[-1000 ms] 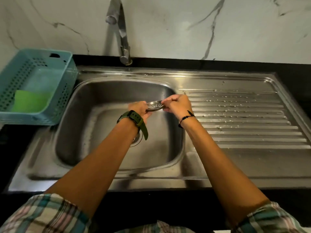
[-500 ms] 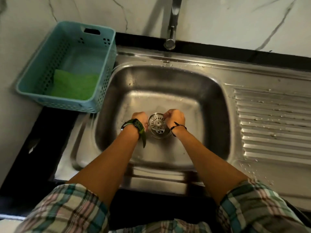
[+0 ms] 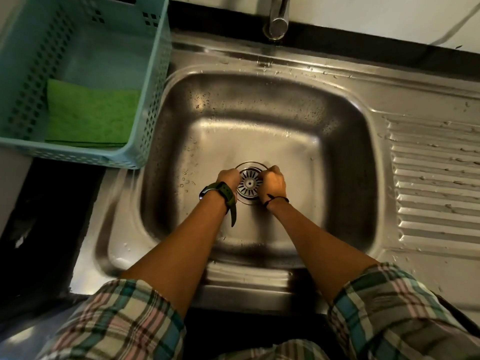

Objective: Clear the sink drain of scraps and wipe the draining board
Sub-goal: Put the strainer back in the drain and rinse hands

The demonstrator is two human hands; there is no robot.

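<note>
A round steel drain strainer with radial slots sits flat in the drain opening at the bottom of the steel sink. My left hand, with a green watch on its wrist, grips the strainer's left rim. My right hand, a black cord around its wrist, grips the right rim. No scraps show on the strainer. The ribbed draining board lies to the right, speckled with water drops.
A light blue perforated basket stands left of the sink with a green cloth inside. The tap rises behind the basin. Black counter lies at the left.
Both hands have lowered the strainer from above the basin into the drain opening, and it now lies flat. The camera has tilted down and nearer the sink.
</note>
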